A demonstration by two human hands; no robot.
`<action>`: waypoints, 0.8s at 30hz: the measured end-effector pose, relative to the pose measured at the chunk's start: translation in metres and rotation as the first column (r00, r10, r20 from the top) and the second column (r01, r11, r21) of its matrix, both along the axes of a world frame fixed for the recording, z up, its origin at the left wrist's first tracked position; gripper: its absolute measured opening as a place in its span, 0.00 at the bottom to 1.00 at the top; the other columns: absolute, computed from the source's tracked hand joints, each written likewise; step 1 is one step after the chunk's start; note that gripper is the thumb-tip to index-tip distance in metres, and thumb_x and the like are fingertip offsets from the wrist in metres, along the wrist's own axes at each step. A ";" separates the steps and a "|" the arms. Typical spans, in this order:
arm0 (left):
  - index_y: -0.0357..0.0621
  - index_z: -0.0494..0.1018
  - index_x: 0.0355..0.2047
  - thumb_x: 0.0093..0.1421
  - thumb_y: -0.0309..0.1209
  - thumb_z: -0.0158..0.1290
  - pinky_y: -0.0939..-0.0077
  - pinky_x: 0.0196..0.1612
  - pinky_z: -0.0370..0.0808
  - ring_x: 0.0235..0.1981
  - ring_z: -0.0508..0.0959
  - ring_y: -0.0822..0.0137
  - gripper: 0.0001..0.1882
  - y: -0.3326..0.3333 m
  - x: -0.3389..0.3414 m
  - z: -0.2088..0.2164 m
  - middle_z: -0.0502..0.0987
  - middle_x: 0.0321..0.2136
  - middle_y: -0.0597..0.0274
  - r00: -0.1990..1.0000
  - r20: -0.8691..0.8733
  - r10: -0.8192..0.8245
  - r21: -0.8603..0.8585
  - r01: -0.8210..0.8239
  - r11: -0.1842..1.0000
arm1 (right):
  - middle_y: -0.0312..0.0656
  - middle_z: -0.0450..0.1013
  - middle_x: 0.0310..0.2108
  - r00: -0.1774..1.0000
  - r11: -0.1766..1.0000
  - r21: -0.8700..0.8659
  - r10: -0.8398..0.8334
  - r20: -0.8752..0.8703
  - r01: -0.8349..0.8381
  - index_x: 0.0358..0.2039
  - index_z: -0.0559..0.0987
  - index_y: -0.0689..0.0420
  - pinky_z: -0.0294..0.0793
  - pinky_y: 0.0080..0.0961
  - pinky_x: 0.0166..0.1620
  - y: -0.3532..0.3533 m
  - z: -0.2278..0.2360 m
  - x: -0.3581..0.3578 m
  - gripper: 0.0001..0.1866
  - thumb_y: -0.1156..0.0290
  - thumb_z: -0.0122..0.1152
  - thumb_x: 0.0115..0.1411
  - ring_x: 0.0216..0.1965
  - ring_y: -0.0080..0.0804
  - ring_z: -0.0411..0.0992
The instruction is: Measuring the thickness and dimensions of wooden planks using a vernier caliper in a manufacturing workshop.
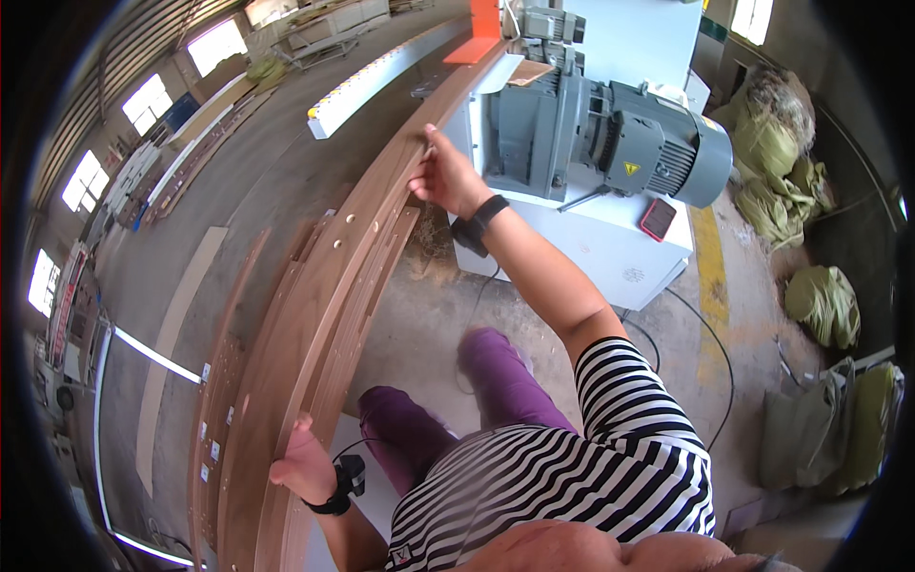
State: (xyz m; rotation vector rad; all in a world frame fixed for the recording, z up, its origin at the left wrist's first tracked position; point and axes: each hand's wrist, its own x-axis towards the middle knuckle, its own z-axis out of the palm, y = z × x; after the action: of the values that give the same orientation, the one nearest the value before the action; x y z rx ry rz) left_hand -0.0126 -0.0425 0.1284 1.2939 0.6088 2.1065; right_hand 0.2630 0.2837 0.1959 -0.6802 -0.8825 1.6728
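A long brown wooden board with round holes in its face runs from beside my body up to the machine. My right hand grips its right edge near the machine, thumb over the top and fingers curled at the side. Nearer to me, my left hand holds the same edge, with part of its fingers out of sight. The board's far end passes by an orange guard. More brown boards lie beside and below it. A dark band with a small device sits on each wrist.
A grey motor stands on the pale machine base, with a phone near the base's edge. A white roller rail extends at the far left. Cables trail over the floor; green sacks stand at the right.
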 end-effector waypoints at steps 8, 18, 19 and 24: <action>0.44 0.58 0.61 0.53 0.60 0.53 0.73 0.39 0.68 0.44 0.70 0.68 0.44 -0.003 0.028 0.014 0.68 0.50 0.64 0.948 0.025 0.318 -0.050 -0.316 0.947 | 0.42 0.73 0.18 0.965 0.981 0.164 0.054 0.258 -0.099 0.31 0.72 0.65 0.64 0.16 0.15 -0.018 0.016 -0.004 0.20 0.57 0.47 0.65 0.13 0.22 0.66; 0.38 0.65 0.53 0.67 0.49 0.39 0.65 0.44 0.71 0.44 0.71 0.62 0.26 0.034 0.015 -0.022 0.70 0.47 0.56 0.991 -0.124 -0.054 -0.036 0.050 0.998 | 0.48 0.76 0.22 0.823 0.845 -0.012 0.524 0.221 -0.535 0.46 0.69 0.63 0.70 0.17 0.19 -0.065 0.006 -0.020 0.22 0.55 0.40 0.66 0.14 0.26 0.71; 0.38 0.65 0.53 0.67 0.49 0.39 0.65 0.44 0.71 0.44 0.71 0.62 0.26 0.034 0.016 -0.022 0.70 0.47 0.56 0.991 -0.118 -0.056 -0.034 0.052 0.998 | 0.48 0.76 0.22 0.823 0.846 -0.013 0.521 0.227 -0.533 0.46 0.69 0.63 0.70 0.17 0.19 -0.069 0.008 -0.019 0.22 0.55 0.40 0.66 0.14 0.26 0.71; 0.36 0.61 0.57 0.58 0.66 0.38 0.67 0.45 0.74 0.45 0.74 0.62 0.44 -0.003 -0.010 -0.033 0.71 0.51 0.57 0.859 -0.051 0.509 -0.283 -0.501 0.818 | 0.45 0.75 0.20 0.969 0.973 0.073 0.211 0.129 -0.221 0.38 0.71 0.62 0.73 0.17 0.19 -0.056 0.012 -0.017 0.24 0.50 0.46 0.65 0.16 0.27 0.73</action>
State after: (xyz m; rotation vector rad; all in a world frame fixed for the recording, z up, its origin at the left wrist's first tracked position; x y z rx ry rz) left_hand -0.0227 -0.0453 0.0956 1.0077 1.3178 2.3221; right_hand 0.2465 0.2277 0.2079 -0.6493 -1.1436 1.7877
